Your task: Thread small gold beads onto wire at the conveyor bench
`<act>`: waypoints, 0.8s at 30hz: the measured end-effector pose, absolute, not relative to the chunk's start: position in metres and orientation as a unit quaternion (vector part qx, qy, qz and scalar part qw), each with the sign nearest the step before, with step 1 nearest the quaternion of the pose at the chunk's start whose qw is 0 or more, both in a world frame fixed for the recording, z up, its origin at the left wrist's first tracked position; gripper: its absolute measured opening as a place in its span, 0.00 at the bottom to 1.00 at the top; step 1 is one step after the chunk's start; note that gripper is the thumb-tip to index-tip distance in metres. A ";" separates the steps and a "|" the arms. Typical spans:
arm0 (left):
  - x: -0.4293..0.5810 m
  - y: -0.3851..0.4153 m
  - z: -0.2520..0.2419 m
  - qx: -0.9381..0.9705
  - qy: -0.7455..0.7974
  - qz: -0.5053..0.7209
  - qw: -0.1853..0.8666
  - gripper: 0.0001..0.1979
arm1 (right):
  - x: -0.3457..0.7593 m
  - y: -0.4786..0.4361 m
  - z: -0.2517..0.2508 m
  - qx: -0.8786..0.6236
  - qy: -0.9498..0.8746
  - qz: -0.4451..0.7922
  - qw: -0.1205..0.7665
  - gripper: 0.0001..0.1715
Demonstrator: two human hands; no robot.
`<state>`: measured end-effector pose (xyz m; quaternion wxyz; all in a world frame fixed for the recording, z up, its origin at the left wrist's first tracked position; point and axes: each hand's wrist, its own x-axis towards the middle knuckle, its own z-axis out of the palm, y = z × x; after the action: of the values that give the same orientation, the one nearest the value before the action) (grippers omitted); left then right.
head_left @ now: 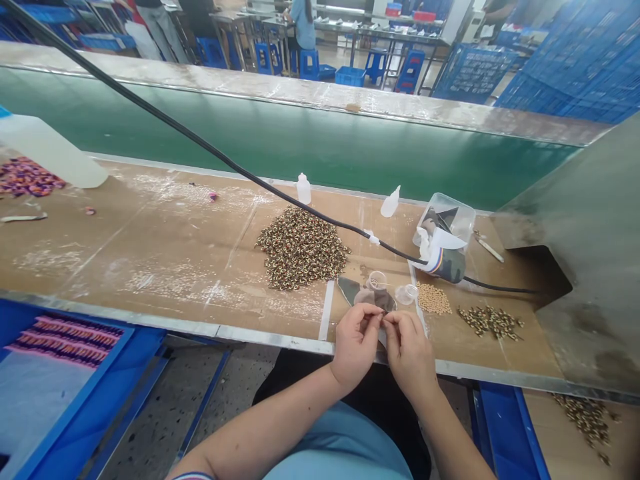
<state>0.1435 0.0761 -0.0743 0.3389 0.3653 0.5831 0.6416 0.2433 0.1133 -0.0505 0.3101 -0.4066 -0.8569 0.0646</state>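
Note:
At the table's front edge my left hand (356, 343) and my right hand (411, 347) meet, fingertips pinched together around something too small to make out. Just behind the fingers lie a camouflage cloth piece (349, 289) and two clear round cups, one (377, 280) upright behind the cloth and another (407, 294) to its right. A large pile of small dark and gold pieces (300, 247) sits to the left. Right of the cups are a patch of beige beads (434, 299) and a smaller pile of dark and gold pieces (491, 323).
A black cable (240, 170) crosses above the table. Two small white bottles (303, 189) (391, 202) stand at the back edge. A clear box (463, 210) with cloth sits right, a large jug (55, 150) left. A metal panel (590, 247) borders the right side.

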 end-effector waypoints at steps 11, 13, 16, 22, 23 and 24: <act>0.143 0.075 -0.073 0.362 0.592 0.639 0.333 0.05 | 0.244 0.111 -0.052 -0.415 -0.859 0.039 0.297 0.14; 0.144 0.075 -0.074 0.361 0.591 0.639 0.335 0.05 | 0.244 0.110 -0.051 -0.414 -0.858 0.043 0.302 0.14; 0.144 0.075 -0.074 0.360 0.591 0.639 0.336 0.05 | 0.243 0.110 -0.048 -0.409 -0.858 0.041 0.309 0.14; 0.144 0.077 -0.072 0.356 0.594 0.637 0.340 0.04 | 0.242 0.109 -0.046 -0.406 -0.863 0.020 0.300 0.14; 0.144 0.077 -0.072 0.356 0.594 0.637 0.340 0.04 | 0.242 0.109 -0.047 -0.407 -0.863 0.019 0.299 0.14; 0.144 0.077 -0.072 0.355 0.593 0.637 0.340 0.04 | 0.242 0.109 -0.047 -0.408 -0.863 0.019 0.298 0.15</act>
<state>0.1436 0.0769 -0.0719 0.3405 0.3554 0.5934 0.6369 0.2424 0.1087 -0.0473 0.2980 -0.4078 -0.8629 0.0194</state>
